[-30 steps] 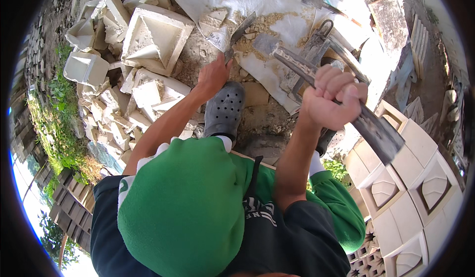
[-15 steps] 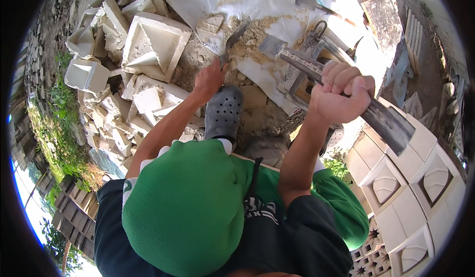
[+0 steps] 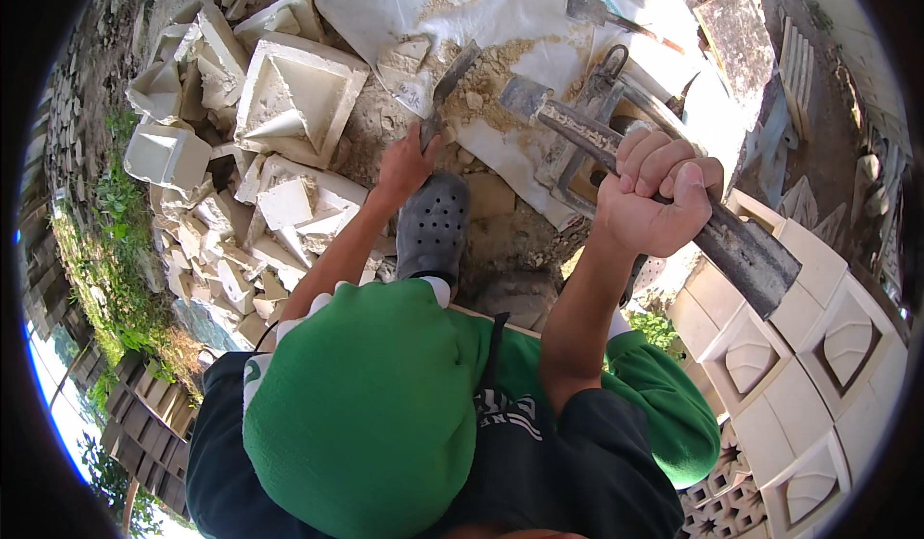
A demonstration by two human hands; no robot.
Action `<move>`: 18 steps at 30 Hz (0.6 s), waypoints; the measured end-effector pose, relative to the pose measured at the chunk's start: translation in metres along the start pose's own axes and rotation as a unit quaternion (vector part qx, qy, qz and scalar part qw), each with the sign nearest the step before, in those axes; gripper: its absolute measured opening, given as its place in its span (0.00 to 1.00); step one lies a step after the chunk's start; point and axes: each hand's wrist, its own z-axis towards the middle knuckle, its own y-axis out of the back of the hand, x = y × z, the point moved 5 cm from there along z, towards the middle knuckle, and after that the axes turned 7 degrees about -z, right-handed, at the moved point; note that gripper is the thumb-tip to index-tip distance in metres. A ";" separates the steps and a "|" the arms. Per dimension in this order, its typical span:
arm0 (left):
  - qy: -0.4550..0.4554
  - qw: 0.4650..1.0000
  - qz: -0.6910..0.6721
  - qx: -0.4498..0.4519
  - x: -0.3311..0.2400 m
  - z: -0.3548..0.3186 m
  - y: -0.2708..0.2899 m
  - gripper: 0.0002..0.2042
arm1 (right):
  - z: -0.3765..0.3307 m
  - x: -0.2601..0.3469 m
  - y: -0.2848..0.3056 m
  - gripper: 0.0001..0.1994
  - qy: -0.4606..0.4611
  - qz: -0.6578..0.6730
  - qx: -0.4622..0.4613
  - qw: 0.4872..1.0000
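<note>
The right hand point(image 3: 654, 192) is fisted around a long metal bar point(image 3: 664, 207), raised above the metal mould frame point(image 3: 587, 144). The left hand point(image 3: 404, 164) grips a trowel point(image 3: 448, 91) handle, blade on sandy ground. Broken cast blocks point(image 3: 289, 106) crowd the left edge; stacked tiles point(image 3: 799, 346) border the right.

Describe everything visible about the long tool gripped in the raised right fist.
The long tool is a heavy bar of dull grey metal, crusted with pale dried mortar near its upper-left end. It widens to a flat, blade-like end at lower right, above the stacked cast blocks. It lies tilted, running from upper left to lower right. The right hand wraps its middle in a closed fist, held up in the air; nothing else touches it.
</note>
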 end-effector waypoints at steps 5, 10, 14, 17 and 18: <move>-0.005 1.000 0.015 -0.001 -0.003 0.004 -0.007 0.21 | -0.023 -0.101 0.008 0.09 -0.058 -0.023 -0.035 0.997; 0.020 1.000 -0.001 -0.015 0.010 0.002 -0.005 0.21 | 0.001 -0.059 0.010 0.11 -0.065 0.055 -0.004 0.996; 0.060 0.998 0.016 0.000 -0.008 0.006 0.003 0.21 | -0.015 -0.042 0.008 0.11 -0.010 0.087 -0.035 0.996; 0.035 0.999 0.001 0.009 -0.006 0.005 -0.004 0.20 | -0.027 -0.099 -0.003 0.11 -0.033 -0.027 -0.021 0.999; 0.037 0.999 0.003 0.011 -0.002 0.005 -0.004 0.20 | -0.023 -0.100 -0.002 0.11 -0.031 -0.026 -0.020 0.999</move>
